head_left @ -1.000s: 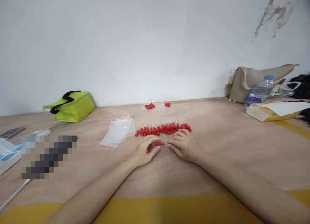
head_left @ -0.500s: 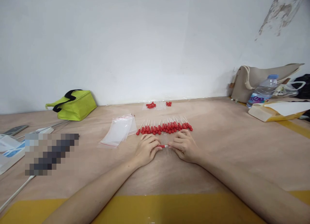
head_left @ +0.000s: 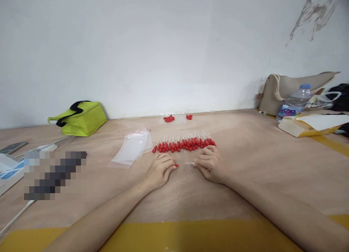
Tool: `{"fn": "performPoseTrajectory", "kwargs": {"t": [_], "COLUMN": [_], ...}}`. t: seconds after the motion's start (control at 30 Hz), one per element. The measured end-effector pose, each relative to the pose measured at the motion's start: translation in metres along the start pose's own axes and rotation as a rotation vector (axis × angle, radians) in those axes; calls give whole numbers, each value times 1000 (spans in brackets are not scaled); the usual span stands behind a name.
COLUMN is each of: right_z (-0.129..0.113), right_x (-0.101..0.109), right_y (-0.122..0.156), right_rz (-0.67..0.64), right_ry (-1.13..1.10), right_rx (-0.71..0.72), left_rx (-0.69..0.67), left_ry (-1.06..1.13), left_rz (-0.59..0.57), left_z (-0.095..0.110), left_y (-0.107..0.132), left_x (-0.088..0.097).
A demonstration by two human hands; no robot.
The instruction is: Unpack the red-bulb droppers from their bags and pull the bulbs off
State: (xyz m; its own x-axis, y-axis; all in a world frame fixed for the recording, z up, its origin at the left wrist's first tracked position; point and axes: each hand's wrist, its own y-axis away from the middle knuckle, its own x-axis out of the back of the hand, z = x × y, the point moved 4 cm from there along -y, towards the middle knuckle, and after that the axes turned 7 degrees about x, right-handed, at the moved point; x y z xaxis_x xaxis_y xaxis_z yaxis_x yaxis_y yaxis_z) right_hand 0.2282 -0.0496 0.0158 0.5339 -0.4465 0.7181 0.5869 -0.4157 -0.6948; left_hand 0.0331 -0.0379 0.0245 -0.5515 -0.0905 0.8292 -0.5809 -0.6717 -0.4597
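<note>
My left hand (head_left: 161,171) is closed, pinching a red rubber bulb (head_left: 176,165) whose open end points right. Across a small gap, my right hand (head_left: 210,165) is closed on a clear glass dropper tube (head_left: 189,163), its end pointing left toward the bulb. The bulb and the tube are apart. Between the hands, several loose clear tubes (head_left: 185,155) lie on the brown surface, hard to make out. Just beyond my hands lies a row of droppers (head_left: 188,143), glass stems pointing away and red bulbs toward me.
Near the wall are two small groups of loose red bulbs (head_left: 169,118) on clear plastic. Clear zip bags (head_left: 130,148) lie left of the droppers. A lime-green bag (head_left: 84,119) stands farther left; a water bottle (head_left: 293,103), beige bag (head_left: 275,96) and open carton (head_left: 302,126) are at right.
My hands have moved apart, the left one shifting left. The red bulb and the tube end, which met between my fingers, now have a gap between them.
</note>
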Motion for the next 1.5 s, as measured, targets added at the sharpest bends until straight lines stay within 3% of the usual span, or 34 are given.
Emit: {"fn": "performPoseTrajectory", "kwargs": {"t": [0.13, 0.23, 0.37, 0.47, 0.67, 1.0, 1.27, 1.5], "right_z": [12, 18, 26, 27, 16, 1, -1, -2], "right_x": [3, 3, 5, 8, 4, 1, 0, 2], "right_y": [5, 7, 10, 11, 6, -4, -6, -6], "right_rz": [22, 69, 98, 82, 61, -92, -178, -170], "right_ry": [4, -2, 17, 8, 48, -30, -50, -60], "right_rx": [-83, -162, -268, -296, -242, -115, -77, -82], "left_rx": [58, 164, 368, 517, 683, 670, 678, 665], "left_ry": [108, 162, 192, 287, 377, 367, 334, 292], "left_rz": [53, 164, 327, 372, 274, 96, 100, 108], "left_z": [-5, -13, -37, -59, -83, -80, -76, -76], "left_y": [4, 3, 4, 7, 13, 11, 10, 11], "left_x": [6, 11, 25, 33, 29, 15, 16, 17]}}
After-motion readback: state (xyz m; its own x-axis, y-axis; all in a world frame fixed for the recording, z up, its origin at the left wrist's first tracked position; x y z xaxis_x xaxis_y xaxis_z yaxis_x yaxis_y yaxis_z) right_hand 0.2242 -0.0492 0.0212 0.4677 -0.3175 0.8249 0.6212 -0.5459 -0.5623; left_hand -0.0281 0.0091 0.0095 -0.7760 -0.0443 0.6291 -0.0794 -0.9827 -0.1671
